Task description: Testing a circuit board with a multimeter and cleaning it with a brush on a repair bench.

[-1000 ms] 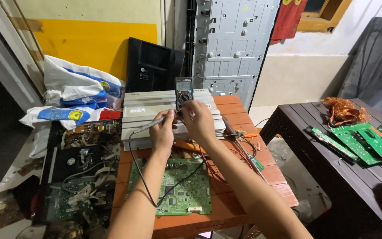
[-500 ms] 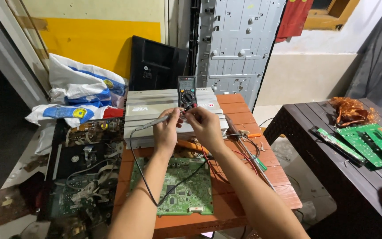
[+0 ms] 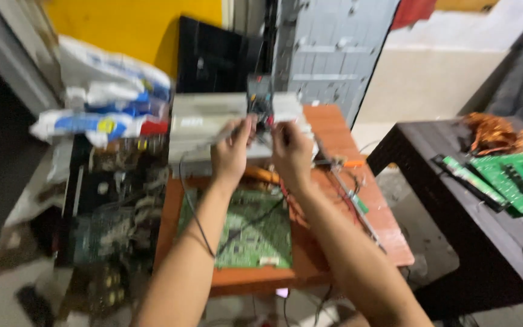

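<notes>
- The left hand [image 3: 232, 151] pinches a thin probe with a black lead [image 3: 196, 212] trailing down past the wrist; its grip is closed on the probe.
- The right hand [image 3: 292, 151] is closed too, apparently on a red lead near the meter, though blur hides the fingertips.
- Both hands meet just in front of the small multimeter [image 3: 259, 97], which stands at the far side on a pale grey case [image 3: 204, 124].
- Compared with a second ago, the hands sit a little closer to the meter, still bunched together; the work at the leads looks unfinished.
- Nearer, a green circuit board [image 3: 252, 233] lies flat on the orange bench [image 3: 334, 130], untouched.
- Far right, more green boards [image 3: 516, 178] rest on a dark table [image 3: 449, 209].
</notes>
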